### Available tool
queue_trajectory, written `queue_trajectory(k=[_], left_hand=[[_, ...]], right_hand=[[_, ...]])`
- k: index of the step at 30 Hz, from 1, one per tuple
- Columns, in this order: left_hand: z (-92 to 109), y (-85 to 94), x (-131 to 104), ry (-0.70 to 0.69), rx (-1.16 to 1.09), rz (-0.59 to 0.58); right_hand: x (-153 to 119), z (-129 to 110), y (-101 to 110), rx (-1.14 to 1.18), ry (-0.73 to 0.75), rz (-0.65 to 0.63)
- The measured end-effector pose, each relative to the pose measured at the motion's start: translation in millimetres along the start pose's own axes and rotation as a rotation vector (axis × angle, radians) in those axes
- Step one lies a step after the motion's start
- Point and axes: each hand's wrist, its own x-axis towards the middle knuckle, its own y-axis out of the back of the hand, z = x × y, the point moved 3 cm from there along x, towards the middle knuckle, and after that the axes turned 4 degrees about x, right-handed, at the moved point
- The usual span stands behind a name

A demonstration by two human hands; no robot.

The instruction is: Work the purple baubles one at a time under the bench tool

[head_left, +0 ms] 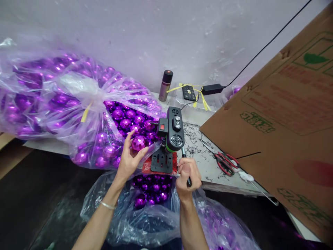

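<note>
My left hand is at the opening of a clear bag of shiny purple balls, its thumb and fingers around a faceted purple ball. My right hand is wrapped round the black-ended lever of a small black machine. The machine has a red switch and stands on a slotted black plate over a red patch at the bench edge. Below it, an open clear bag holds more purple balls.
A large cardboard box leans at the right. Red-handled scissors lie beside it. Behind the machine are a spray can, a dark phone-like object, yellow ties and a black adapter. Black scraps litter the bench.
</note>
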Motion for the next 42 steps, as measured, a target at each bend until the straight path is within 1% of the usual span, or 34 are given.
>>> queue_trajectory(k=[2,4,7,9,12,16,20,23,25,30,34,42], left_hand=[[-1.9,3.6,-21.3,0.08,-0.122,-0.047],[-6.5,-0.1,-41.6,0.12,-0.156,-0.1],[-15.2,-14.3,-62.3,0.106,-0.075,-0.2],[-20.7,-24.9,-67.3,0.064,0.027,-0.239],[-28.1,-37.7,-64.2,-0.035,0.214,-0.222],[-35.1,-49.0,-53.7,-0.174,0.43,-0.184],[-33.7,-58.1,-47.0,-0.311,0.555,-0.236],[-30.2,-65.1,-43.7,-0.36,0.595,-0.263],[-29.4,-69.2,-41.3,-0.345,0.57,-0.262],[-34.6,-74.1,-37.5,-0.229,0.473,-0.227],[-38.1,-79.0,-38.8,-0.239,0.432,-0.225],[-47.5,-88.9,-36.4,-0.203,0.341,-0.29]], right_hand=[[0.5,-0.5,0.0,-0.005,-0.006,0.002],[1.1,-0.8,0.4,-0.008,-0.012,0.004],[2.5,-1.3,1.1,-0.009,-0.017,-0.001],[3.5,-1.9,1.5,-0.012,-0.012,-0.009],[4.6,-3.0,1.9,-0.031,-0.003,-0.021],[5.8,-4.9,2.5,-0.032,-0.002,-0.031],[7.3,-6.7,3.2,-0.033,0.004,-0.051],[8.2,-8.0,3.7,-0.044,0.011,-0.059],[8.5,-8.8,3.8,-0.044,0.011,-0.061],[8.8,-9.5,3.3,-0.024,0.007,-0.061],[8.8,-9.5,2.6,-0.017,0.007,-0.054],[8.5,-9.5,3.2,-0.022,0.003,-0.06]])
